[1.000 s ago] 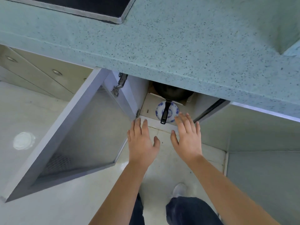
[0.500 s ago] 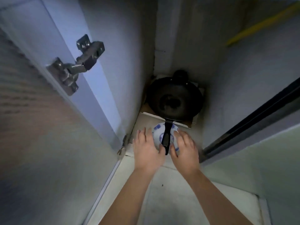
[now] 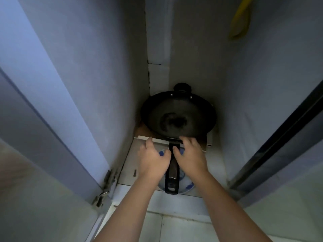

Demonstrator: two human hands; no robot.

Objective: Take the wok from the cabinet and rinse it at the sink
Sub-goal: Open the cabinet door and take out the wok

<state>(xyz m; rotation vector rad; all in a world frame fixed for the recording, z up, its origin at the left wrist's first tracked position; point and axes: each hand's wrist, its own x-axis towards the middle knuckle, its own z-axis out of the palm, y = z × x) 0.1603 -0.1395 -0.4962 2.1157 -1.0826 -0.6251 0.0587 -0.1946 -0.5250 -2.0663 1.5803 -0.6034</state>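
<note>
A black wok (image 3: 178, 116) sits at the back of the open cabinet's floor, on a flat piece of cardboard (image 3: 209, 140). Its long black handle (image 3: 172, 179) points toward me. A small helper handle (image 3: 182, 87) shows at its far rim. My left hand (image 3: 153, 160) is just left of the handle, thumb beside it. My right hand (image 3: 191, 155) is just right of it, fingertips reaching the wok's near rim. The handle shows bare between the two hands, and neither hand is closed around it.
A blue-and-white bowl (image 3: 188, 186) lies under the handle, mostly hidden by my hands. The open left door with metal hinges (image 3: 107, 182) stands close at left, and a dark door edge (image 3: 279, 137) at right. A yellow object (image 3: 240, 20) hangs high at right. Pale floor tiles (image 3: 174, 224) lie below.
My view has dropped from above the counter into the cabinet. Both hands have moved forward past the bowl to the sides of the wok handle.
</note>
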